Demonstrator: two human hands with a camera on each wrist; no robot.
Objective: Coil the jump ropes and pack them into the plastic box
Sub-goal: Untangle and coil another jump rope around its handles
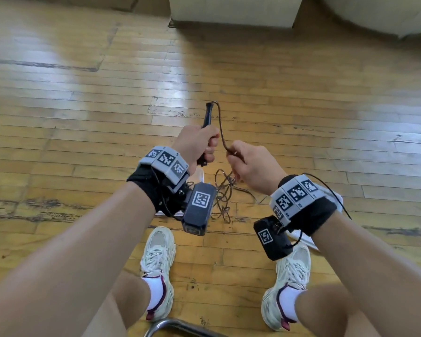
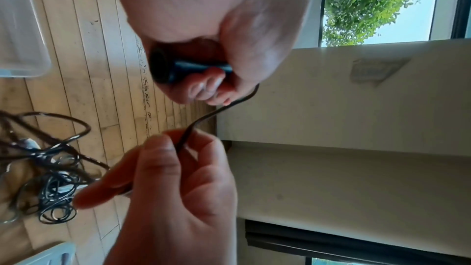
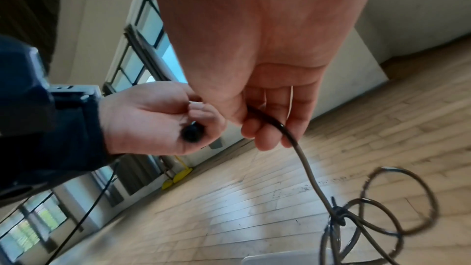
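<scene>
Black handle (image 1: 207, 117) gripped in left hand (image 1: 196, 144); right hand (image 1: 250, 164) pinches rope (image 1: 221, 127)

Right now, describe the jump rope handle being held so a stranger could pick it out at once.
Start at the wooden floor ahead of the white shoes. Above the tangled rope pile, the left hand grips a slim black handle upright. Unlike the loose coils below, it is rigid, with rope arching from its top to the right hand.

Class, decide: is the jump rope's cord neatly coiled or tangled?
Tangled: the cord lies in irregular overlapping loops with a knot below the right hand.
</scene>
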